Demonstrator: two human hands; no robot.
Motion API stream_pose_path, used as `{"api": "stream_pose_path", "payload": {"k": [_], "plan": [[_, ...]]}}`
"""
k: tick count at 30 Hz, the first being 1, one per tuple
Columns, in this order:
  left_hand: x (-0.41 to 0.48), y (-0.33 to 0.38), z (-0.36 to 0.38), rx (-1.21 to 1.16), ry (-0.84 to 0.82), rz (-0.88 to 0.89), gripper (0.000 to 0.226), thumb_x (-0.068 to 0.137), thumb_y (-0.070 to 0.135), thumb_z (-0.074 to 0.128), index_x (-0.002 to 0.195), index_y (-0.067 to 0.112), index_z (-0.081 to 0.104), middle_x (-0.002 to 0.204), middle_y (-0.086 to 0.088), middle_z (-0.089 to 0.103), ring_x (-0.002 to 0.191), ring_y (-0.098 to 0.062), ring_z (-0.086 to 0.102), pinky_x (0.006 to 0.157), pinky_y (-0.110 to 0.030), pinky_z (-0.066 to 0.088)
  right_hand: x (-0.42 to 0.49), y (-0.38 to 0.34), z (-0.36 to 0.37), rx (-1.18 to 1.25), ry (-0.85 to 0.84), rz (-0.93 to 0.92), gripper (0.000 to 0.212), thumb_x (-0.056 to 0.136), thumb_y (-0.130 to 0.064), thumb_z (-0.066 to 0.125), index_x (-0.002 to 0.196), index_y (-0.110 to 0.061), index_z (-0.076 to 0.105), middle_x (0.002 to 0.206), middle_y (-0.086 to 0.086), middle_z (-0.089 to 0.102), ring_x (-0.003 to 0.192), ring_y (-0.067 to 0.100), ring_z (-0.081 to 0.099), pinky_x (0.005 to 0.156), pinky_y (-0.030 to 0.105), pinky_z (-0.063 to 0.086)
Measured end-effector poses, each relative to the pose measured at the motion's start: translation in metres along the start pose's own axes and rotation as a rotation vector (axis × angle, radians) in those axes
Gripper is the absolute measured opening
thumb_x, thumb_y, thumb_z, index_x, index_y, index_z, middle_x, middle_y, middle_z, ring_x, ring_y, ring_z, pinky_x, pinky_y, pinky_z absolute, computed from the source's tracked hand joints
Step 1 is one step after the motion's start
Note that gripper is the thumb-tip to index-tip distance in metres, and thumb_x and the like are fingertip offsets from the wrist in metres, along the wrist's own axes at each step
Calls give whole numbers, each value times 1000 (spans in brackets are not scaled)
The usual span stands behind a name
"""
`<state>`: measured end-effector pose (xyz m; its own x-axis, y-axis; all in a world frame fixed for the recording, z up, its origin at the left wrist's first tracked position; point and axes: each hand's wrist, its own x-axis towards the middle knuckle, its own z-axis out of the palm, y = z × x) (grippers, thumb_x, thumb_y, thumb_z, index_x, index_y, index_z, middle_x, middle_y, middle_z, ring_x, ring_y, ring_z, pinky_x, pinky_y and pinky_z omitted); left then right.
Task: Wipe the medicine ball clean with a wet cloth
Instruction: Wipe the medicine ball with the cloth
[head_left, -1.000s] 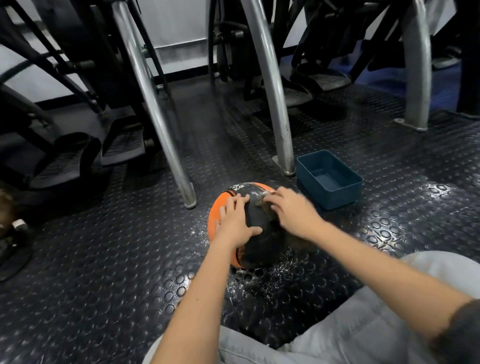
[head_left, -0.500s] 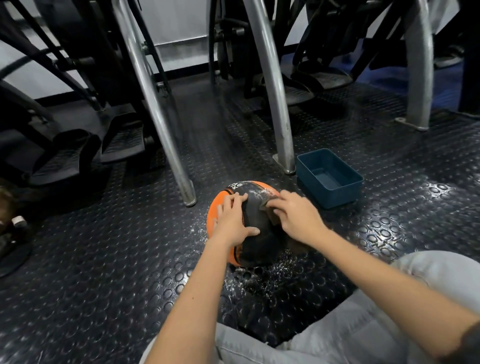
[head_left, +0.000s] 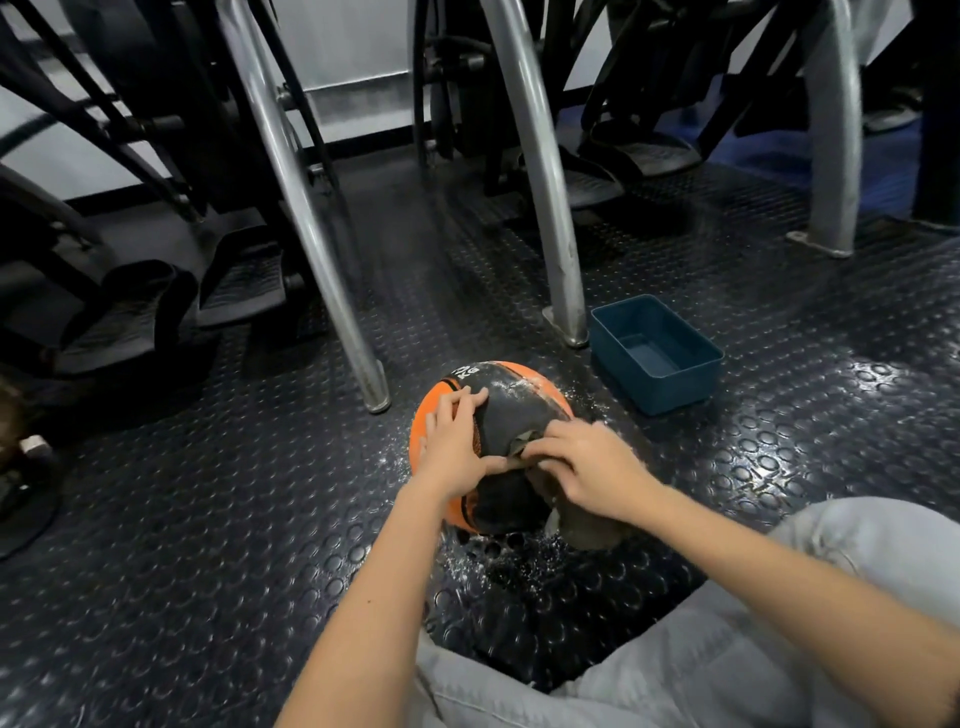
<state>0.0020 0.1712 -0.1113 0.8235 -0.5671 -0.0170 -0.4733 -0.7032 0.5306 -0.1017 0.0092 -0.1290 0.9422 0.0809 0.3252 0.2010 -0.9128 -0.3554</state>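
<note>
An orange and black medicine ball (head_left: 511, 400) sits on the studded black floor mat in front of me. My left hand (head_left: 454, 441) lies spread on the ball's left top, fingers fairly straight, steadying it. My right hand (head_left: 584, 467) presses a grey-brown wet cloth (head_left: 587, 527) against the ball's near right side, fingers curled over it. Part of the cloth hangs down below my right hand. White streaks show on the ball's top right.
A dark blue rectangular tub (head_left: 657, 353) stands on the mat just right of the ball. Silver machine legs (head_left: 558, 244) (head_left: 311, 234) rise behind the ball. Black pedals (head_left: 156, 306) lie at the left. White specks dot the floor (head_left: 514, 566) beneath the ball. My grey-trousered knee (head_left: 857, 540) is at right.
My right hand has slid the cloth from the ball's top toward me, down its near right side. The left hand stays on the ball's left top.
</note>
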Motion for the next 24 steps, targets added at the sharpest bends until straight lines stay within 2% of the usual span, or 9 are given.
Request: {"api": "stream_pose_path", "payload": {"k": [2, 5, 7, 13, 14, 17, 19, 22, 24], "plan": [[-1, 0, 0, -15, 10, -4, 87, 77, 32, 76, 146, 28, 23, 148, 4, 17, 137, -21, 13, 113, -37, 15, 11, 19, -4, -41, 17, 53, 23, 90, -17, 57, 109, -25, 68, 100, -1, 62, 97, 24, 56, 79, 40, 45], [0, 0, -2, -30, 0, -12, 86, 78, 31, 76, 146, 29, 23, 148, 5, 17, 137, -20, 12, 113, -38, 15, 27, 53, -14, -57, 37, 380, 25, 93, -18, 54, 114, -26, 66, 106, 2, 58, 106, 25, 55, 88, 40, 44], [0, -2, -2, -29, -19, -11, 87, 77, 31, 76, 146, 30, 23, 148, 5, 16, 137, -21, 13, 112, -39, 17, 29, 62, -18, -17, 47, 475, 25, 94, -18, 54, 114, -25, 65, 107, 1, 57, 108, 25, 54, 92, 41, 43], [3, 1, 1, 1, -16, 14, 86, 79, 33, 74, 147, 30, 21, 150, 5, 14, 139, -19, 11, 113, -39, 13, 15, 12, 10, 173, 175, 106, 23, 90, -10, 58, 109, -16, 67, 101, 2, 59, 97, 20, 53, 84, 34, 44], [2, 1, 0, 2, -23, 19, 86, 79, 33, 74, 147, 29, 21, 150, 6, 13, 138, -19, 10, 113, -39, 14, 8, 19, 20, 201, 212, 157, 22, 89, -8, 58, 109, -14, 67, 100, 3, 58, 95, 21, 54, 84, 35, 44], [-1, -6, -3, -15, -26, 20, 86, 78, 32, 75, 146, 29, 22, 149, 4, 14, 137, -22, 12, 113, -38, 16, -16, 52, 32, 263, 274, 567, 22, 91, -5, 57, 109, -12, 67, 97, 4, 53, 99, 26, 55, 85, 34, 43], [-1, -11, -5, -29, -26, 8, 87, 77, 32, 76, 146, 27, 23, 147, 2, 15, 136, -25, 14, 114, -40, 16, -20, 58, 30, 285, 343, 682, 21, 90, -4, 56, 109, -10, 66, 100, 4, 54, 103, 27, 56, 86, 30, 40], [0, -17, -6, -52, 3, -12, 89, 75, 30, 78, 146, 25, 24, 146, -1, 18, 135, -26, 15, 115, -41, 15, 5, 22, 13, 389, 479, 475, 21, 89, -2, 57, 108, -8, 65, 99, 4, 57, 96, 16, 54, 86, 21, 36], [0, -20, -6, -80, 22, -17, 89, 74, 28, 79, 146, 25, 26, 146, -1, 19, 136, -25, 14, 115, -41, 14, 15, 0, 14, 383, 431, 263, 21, 88, -5, 57, 106, -10, 66, 97, 0, 56, 92, 13, 51, 84, 21, 38]]}}
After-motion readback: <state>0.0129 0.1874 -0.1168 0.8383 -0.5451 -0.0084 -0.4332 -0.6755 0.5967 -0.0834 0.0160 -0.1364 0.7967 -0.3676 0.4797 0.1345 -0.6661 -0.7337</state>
